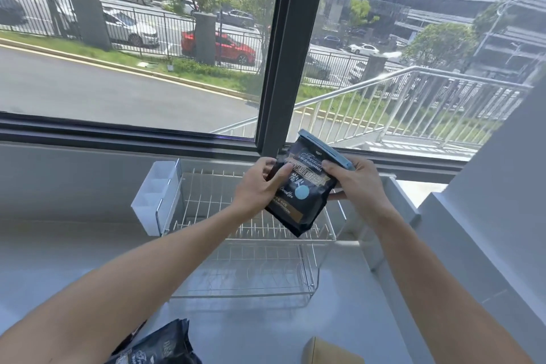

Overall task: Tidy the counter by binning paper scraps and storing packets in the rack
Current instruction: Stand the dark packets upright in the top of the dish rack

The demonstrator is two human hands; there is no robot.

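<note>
Black coffee packet [301,192]: glossy pouch with gold lettering, a pale blue round sticker on its face and a blue-grey sealing clip across its top edge. Held in the air above the rack, tilted so the clipped end leans up and to the right. Not touching the rack.

Left hand [260,186]: grips the packet's left edge, thumb on the printed face, fingers curled behind.

Right hand [354,180]: grips the packet's upper right side just below the clip, fingers curled over the front, thumb underneath at the side.

Wire dish rack [251,248]: chrome, two tiers, standing on the bench directly under the packet. Upper tier has rows of upright prongs; no packet lies in either tier that can be seen.

White plastic cutlery holder [156,198]: divided into compartments, hung on the rack's left end.

Grey bench [74,251]: smooth, pale grey, running along under the window [133,53].

Second black packet [156,346]: similar dark pouch with light print, lying on the bench at the lower edge of the view, near the left forearm, well apart from the rack.

Tan paper item [328,352]: brownish, cut off by the lower edge of the view, on the bench to the right of the second packet; its exact kind cannot be told.
</note>
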